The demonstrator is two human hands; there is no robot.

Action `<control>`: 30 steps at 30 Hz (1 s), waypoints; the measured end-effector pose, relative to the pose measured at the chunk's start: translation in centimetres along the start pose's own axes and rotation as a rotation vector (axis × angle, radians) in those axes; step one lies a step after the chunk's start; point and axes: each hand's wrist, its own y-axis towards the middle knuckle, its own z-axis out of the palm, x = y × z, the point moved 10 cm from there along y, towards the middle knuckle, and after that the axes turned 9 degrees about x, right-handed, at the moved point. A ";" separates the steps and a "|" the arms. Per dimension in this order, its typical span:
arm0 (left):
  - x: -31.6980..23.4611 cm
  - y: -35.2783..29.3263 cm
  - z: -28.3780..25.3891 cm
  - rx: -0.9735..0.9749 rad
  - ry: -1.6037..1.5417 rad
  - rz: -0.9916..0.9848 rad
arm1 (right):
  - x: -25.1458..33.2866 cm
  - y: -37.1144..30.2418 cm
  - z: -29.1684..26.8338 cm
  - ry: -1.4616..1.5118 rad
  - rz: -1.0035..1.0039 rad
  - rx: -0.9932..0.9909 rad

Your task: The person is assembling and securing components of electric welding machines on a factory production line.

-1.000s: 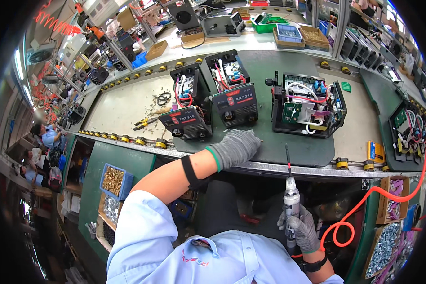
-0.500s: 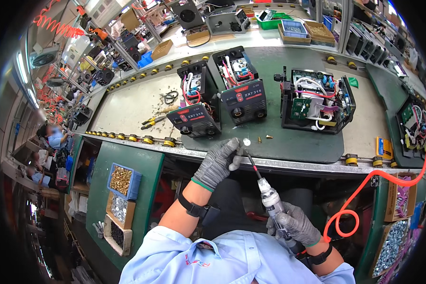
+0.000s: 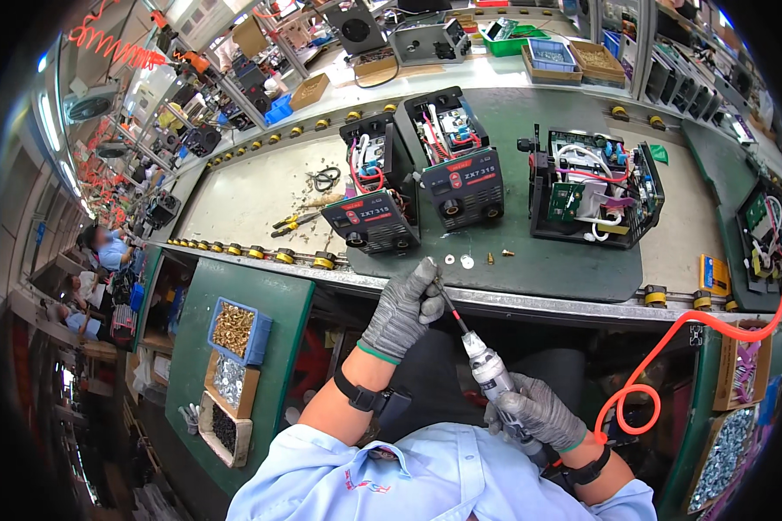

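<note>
My right hand (image 3: pixel 543 410) grips a grey pneumatic screwdriver (image 3: pixel 493 375), its long bit (image 3: pixel 449 304) pointing up and left. Around the bit's tip, the gloved fingers of my left hand (image 3: pixel 400 311) are pinched together; anything small between them is hidden. Just beyond on the green mat lie two pale washers (image 3: pixel 467 261) and two brass-coloured screws (image 3: pixel 499 255). Two black machines with front panels, one on the left (image 3: pixel 372 217) and one in the middle (image 3: pixel 463 187), stand tilted with tops uncovered. A third uncovered machine (image 3: pixel 595 187) stands to the right.
An orange air hose (image 3: pixel 660 347) loops at the right. To the left, a blue bin of brass screws (image 3: pixel 263 339) and boxes of small hardware (image 3: pixel 243 391) rest on a green board. Pliers (image 3: pixel 294 224) lie on the conveyor. A yellow box (image 3: pixel 714 274) sits right.
The left hand has drawn back slightly toward the left, and a second washer now shows on the mat. The screwdriver has shifted a little left, with its tip at the left fingers.
</note>
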 end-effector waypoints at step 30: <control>-3.8 0.5 1.7 -0.065 0.693 0.102 | 1.7 -2.0 1.0 0.221 -0.050 0.031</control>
